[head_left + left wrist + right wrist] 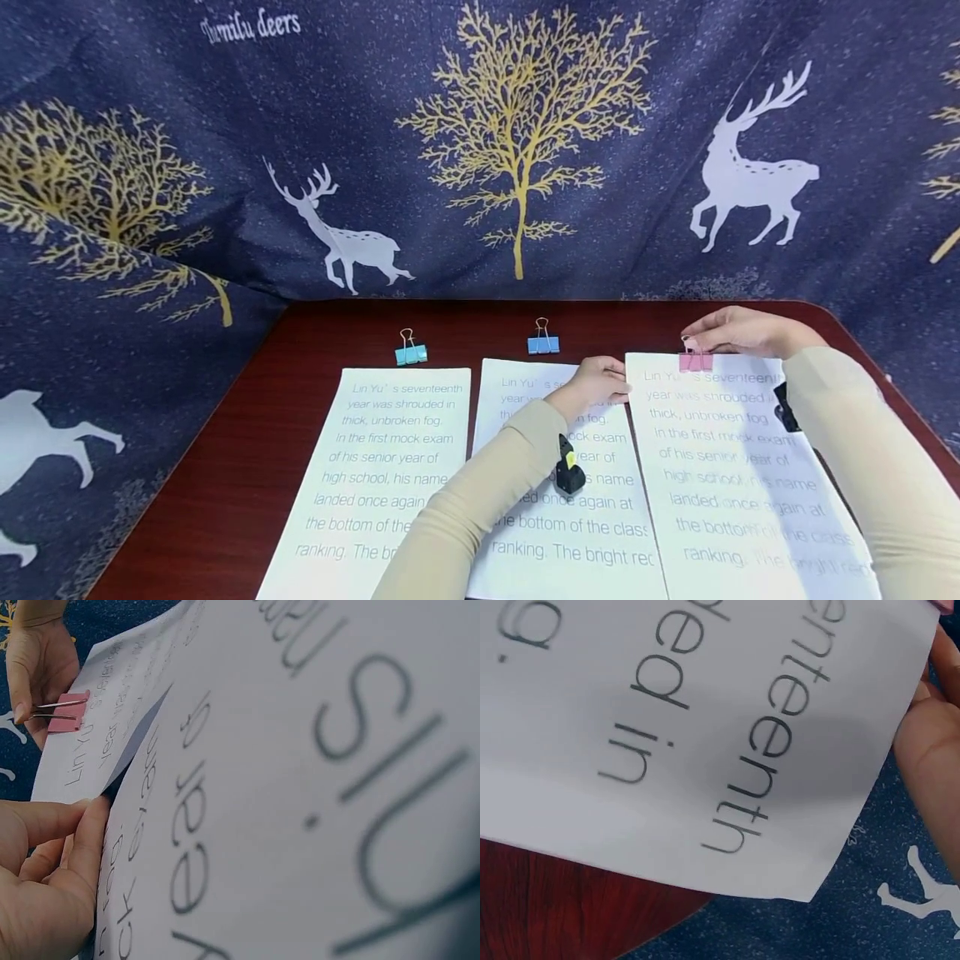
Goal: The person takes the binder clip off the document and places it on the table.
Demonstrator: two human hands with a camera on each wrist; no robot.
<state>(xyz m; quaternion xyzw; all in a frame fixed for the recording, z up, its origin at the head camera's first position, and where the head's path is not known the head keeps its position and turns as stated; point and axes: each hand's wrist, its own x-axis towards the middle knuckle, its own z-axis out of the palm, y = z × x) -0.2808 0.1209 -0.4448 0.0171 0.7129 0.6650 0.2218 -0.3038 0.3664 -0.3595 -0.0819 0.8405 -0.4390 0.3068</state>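
Note:
At the top edge of the right-hand printed paper stack [712, 492] sits a pink binder clip [696, 362] with wire handles. My right hand [742, 332] pinches those handles from behind the edge; its thumb shows against them in the left wrist view, where the clip [66, 714] overlaps the sheet's top. My left hand [597, 382] pinches the left edge of the same stack near its upper corner, thumb and finger meeting at the paper [75, 769]. That hand lies over the middle paper stack [600, 517]. In the right wrist view, the paper's upper right corner [795, 877] shows raised.
A third printed paper stack [375, 483] lies at left. Behind it stands a teal binder clip [411, 356], and a blue binder clip [543, 345] is behind the middle stack. The dark red table [225, 483] ends at a navy cloth [600, 250] with deer and trees.

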